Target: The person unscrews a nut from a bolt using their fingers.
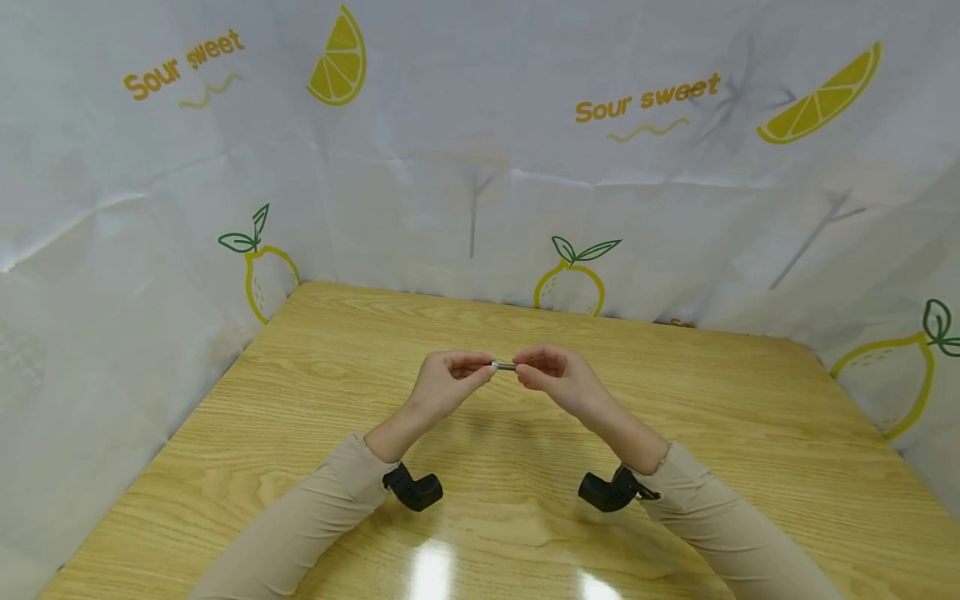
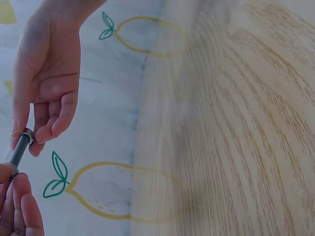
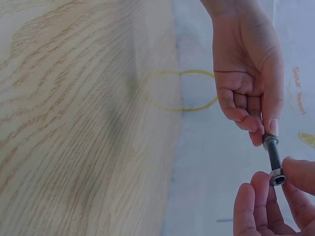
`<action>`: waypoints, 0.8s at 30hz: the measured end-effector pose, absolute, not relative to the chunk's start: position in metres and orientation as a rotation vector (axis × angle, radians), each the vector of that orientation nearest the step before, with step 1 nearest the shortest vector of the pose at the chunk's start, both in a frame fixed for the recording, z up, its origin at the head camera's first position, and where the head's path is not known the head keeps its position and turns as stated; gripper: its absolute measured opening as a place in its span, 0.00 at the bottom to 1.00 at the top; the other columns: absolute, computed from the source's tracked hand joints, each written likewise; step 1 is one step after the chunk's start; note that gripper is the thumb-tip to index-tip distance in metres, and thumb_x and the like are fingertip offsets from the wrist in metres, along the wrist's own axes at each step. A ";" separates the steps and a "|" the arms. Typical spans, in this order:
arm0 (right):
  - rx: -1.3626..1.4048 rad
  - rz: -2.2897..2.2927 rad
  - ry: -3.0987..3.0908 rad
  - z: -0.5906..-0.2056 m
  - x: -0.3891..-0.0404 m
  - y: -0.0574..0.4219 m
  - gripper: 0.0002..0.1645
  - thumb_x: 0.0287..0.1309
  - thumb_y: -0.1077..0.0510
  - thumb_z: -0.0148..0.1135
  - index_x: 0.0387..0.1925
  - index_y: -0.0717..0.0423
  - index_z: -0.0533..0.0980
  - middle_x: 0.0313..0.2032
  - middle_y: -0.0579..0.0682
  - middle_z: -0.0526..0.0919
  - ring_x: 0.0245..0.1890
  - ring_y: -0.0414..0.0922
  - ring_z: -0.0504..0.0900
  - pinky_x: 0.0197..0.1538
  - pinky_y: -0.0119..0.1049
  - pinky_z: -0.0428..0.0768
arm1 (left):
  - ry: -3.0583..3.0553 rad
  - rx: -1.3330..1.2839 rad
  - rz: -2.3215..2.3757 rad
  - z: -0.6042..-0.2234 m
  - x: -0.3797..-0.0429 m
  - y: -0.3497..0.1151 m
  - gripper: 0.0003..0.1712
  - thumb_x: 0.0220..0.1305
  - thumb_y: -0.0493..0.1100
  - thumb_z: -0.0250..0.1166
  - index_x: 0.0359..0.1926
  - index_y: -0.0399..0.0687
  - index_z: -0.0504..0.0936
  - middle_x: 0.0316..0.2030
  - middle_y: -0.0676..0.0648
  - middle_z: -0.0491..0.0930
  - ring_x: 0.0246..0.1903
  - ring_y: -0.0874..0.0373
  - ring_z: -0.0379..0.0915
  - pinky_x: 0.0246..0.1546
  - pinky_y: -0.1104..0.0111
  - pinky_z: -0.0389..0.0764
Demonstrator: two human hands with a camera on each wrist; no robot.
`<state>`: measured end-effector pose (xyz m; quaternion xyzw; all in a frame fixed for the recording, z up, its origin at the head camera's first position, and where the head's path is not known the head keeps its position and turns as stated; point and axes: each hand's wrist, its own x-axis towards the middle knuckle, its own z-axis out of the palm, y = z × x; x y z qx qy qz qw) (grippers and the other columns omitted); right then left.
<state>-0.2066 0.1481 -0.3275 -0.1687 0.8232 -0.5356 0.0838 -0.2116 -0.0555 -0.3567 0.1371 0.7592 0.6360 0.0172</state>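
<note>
Between my two hands a metal bolt (image 3: 274, 153) lies roughly level, its threaded shank bare in the middle. The thumb and fingertips of my left hand (image 1: 442, 385) pinch one end, where a wider ring-like part shows in the right wrist view. At the other end a hex nut (image 3: 277, 177) with a dark round hole is pinched by my right hand (image 1: 566, 382). The fingertips of both hands cover parts of the two ends. In the left wrist view the right hand (image 2: 51, 73) appears at the top, the left hand (image 2: 22, 209) at the bottom.
Below the hands spreads a wood-grain table (image 1: 360, 350). Pale sheeting (image 1: 420, 208) printed with lemons and lettering stands behind it and along its sides. A black wrist mount (image 1: 416, 490) sits on the left wrist, a matching mount (image 1: 606, 492) on the right.
</note>
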 end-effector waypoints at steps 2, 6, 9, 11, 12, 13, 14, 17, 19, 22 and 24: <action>-0.490 -1.587 2.475 -0.328 -0.206 0.148 0.20 0.63 0.55 0.57 0.53 0.64 0.73 0.49 0.61 0.78 0.46 0.49 0.80 0.55 0.49 0.77 | 2.348 0.432 1.982 -0.357 -0.212 -0.055 0.13 0.62 0.40 0.62 0.47 0.41 0.83 0.42 0.39 0.84 0.44 0.40 0.78 0.43 0.57 0.81; -0.461 -1.575 2.497 -0.328 -0.207 0.148 0.19 0.62 0.57 0.59 0.52 0.62 0.73 0.48 0.59 0.79 0.42 0.40 0.80 0.54 0.51 0.76 | 2.350 0.444 1.982 -0.357 -0.211 -0.056 0.14 0.62 0.40 0.62 0.47 0.40 0.83 0.42 0.39 0.84 0.44 0.38 0.77 0.43 0.57 0.81; -0.455 -1.562 2.497 -0.327 -0.207 0.148 0.20 0.61 0.56 0.59 0.52 0.62 0.73 0.47 0.59 0.79 0.41 0.38 0.80 0.54 0.50 0.77 | 2.352 0.446 1.981 -0.357 -0.211 -0.056 0.14 0.62 0.40 0.62 0.47 0.40 0.83 0.41 0.39 0.84 0.44 0.38 0.77 0.42 0.56 0.81; -0.464 -1.553 2.487 -0.327 -0.207 0.148 0.20 0.61 0.56 0.59 0.52 0.63 0.73 0.46 0.59 0.80 0.41 0.41 0.81 0.53 0.50 0.77 | 2.351 0.449 1.981 -0.358 -0.212 -0.056 0.14 0.62 0.40 0.62 0.47 0.39 0.82 0.41 0.38 0.83 0.44 0.38 0.77 0.43 0.54 0.80; -0.471 -1.547 2.482 -0.327 -0.207 0.148 0.21 0.61 0.56 0.59 0.52 0.63 0.73 0.44 0.59 0.81 0.41 0.43 0.82 0.52 0.50 0.78 | 2.347 0.445 1.981 -0.358 -0.212 -0.056 0.14 0.62 0.40 0.62 0.48 0.39 0.82 0.42 0.38 0.83 0.44 0.38 0.77 0.43 0.55 0.80; -0.476 -1.544 2.474 -0.327 -0.207 0.149 0.21 0.61 0.56 0.59 0.52 0.63 0.73 0.42 0.58 0.81 0.41 0.46 0.82 0.52 0.51 0.78 | 2.346 0.445 1.980 -0.358 -0.212 -0.056 0.14 0.62 0.40 0.62 0.48 0.39 0.82 0.42 0.38 0.83 0.44 0.38 0.77 0.43 0.55 0.81; -0.482 -1.543 2.464 -0.326 -0.207 0.149 0.20 0.61 0.56 0.59 0.52 0.64 0.72 0.41 0.58 0.82 0.41 0.48 0.82 0.51 0.51 0.79 | 2.349 0.444 1.977 -0.358 -0.212 -0.057 0.15 0.63 0.40 0.62 0.48 0.39 0.82 0.42 0.38 0.83 0.44 0.38 0.77 0.42 0.58 0.81; -0.486 -1.546 2.447 -0.326 -0.207 0.148 0.20 0.61 0.57 0.59 0.51 0.65 0.72 0.36 0.56 0.83 0.40 0.51 0.83 0.50 0.51 0.79 | 2.354 0.442 1.970 -0.358 -0.212 -0.057 0.15 0.63 0.41 0.62 0.49 0.39 0.82 0.42 0.38 0.83 0.44 0.40 0.78 0.40 0.64 0.81; -0.478 -1.548 2.444 -0.326 -0.208 0.148 0.20 0.61 0.57 0.59 0.51 0.64 0.73 0.34 0.53 0.83 0.38 0.48 0.83 0.50 0.50 0.80 | 2.354 0.437 1.971 -0.358 -0.212 -0.057 0.15 0.63 0.41 0.62 0.49 0.39 0.82 0.42 0.39 0.83 0.44 0.40 0.78 0.39 0.65 0.81; -0.471 -1.555 2.450 -0.326 -0.208 0.149 0.20 0.61 0.57 0.59 0.52 0.64 0.72 0.34 0.51 0.83 0.35 0.41 0.82 0.50 0.51 0.79 | 2.350 0.427 1.973 -0.357 -0.212 -0.057 0.15 0.62 0.41 0.62 0.48 0.40 0.82 0.42 0.39 0.84 0.44 0.40 0.78 0.41 0.62 0.81; -0.473 -1.561 2.451 -0.327 -0.208 0.149 0.21 0.61 0.57 0.59 0.53 0.64 0.72 0.34 0.52 0.83 0.34 0.39 0.82 0.51 0.51 0.79 | 2.352 0.416 1.972 -0.357 -0.212 -0.056 0.14 0.62 0.41 0.62 0.47 0.42 0.83 0.42 0.40 0.84 0.44 0.40 0.78 0.41 0.61 0.81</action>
